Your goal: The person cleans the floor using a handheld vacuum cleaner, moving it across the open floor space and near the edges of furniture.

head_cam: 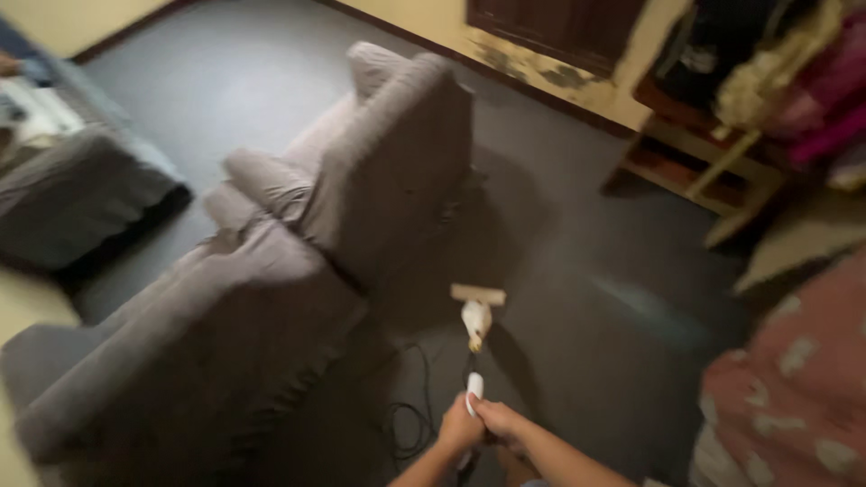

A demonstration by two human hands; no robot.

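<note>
A stick vacuum cleaner (475, 323) with a white body and a flat pale floor head (478, 294) stands on the dark grey carpet. Both hands grip its white handle (474, 390) at the bottom of the view. My left hand (460, 427) wraps the handle from the left, and my right hand (499, 420) closes over it from the right. The floor head rests beside the back of a grey fabric armchair (388, 171). A black power cord (410, 424) loops on the carpet left of my hands.
A grey sofa (180, 352) runs from the lower left up to the armchair. Another grey seat (72, 194) sits at the left edge. A wooden rack (713, 171) with heaped clothes stands at the upper right. A pink patterned cloth (794, 388) fills the lower right.
</note>
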